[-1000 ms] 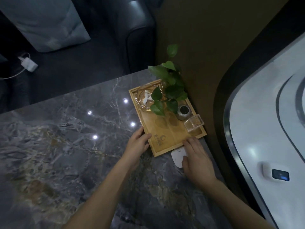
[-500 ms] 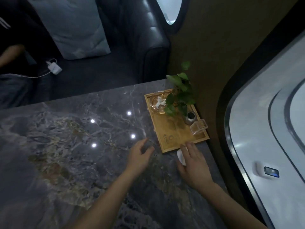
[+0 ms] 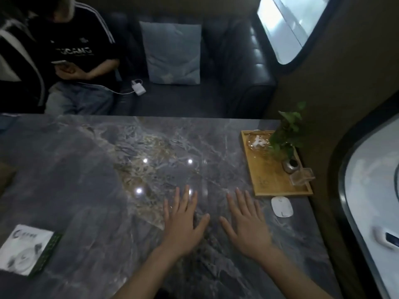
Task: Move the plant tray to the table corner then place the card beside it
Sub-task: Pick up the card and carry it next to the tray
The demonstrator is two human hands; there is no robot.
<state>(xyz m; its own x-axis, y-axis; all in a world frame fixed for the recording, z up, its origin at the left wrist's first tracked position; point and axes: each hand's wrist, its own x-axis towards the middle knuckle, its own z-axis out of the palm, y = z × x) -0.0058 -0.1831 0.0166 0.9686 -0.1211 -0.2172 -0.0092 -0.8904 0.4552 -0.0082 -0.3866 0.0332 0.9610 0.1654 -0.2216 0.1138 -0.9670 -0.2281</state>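
The wooden plant tray (image 3: 267,180) sits at the far right corner of the dark marble table (image 3: 108,169), against the wall. It carries a leafy plant (image 3: 286,134), a glass dish, a small metal cup and a clear box. A white rounded card (image 3: 281,206) lies flat on the table just in front of the tray. My left hand (image 3: 183,223) and my right hand (image 3: 246,223) rest flat on the table with fingers spread, holding nothing. My right hand is a short way left of the card.
A white and green booklet (image 3: 28,249) lies at the table's near left. Across the table a person (image 3: 71,57) sits on a dark sofa holding a phone, beside a grey cushion (image 3: 172,52) and a white charger (image 3: 138,88).
Both hands have drawn back from the tray and card and now lie flat on the table. The card lies uncovered in front of the tray. The view has swung left and up.
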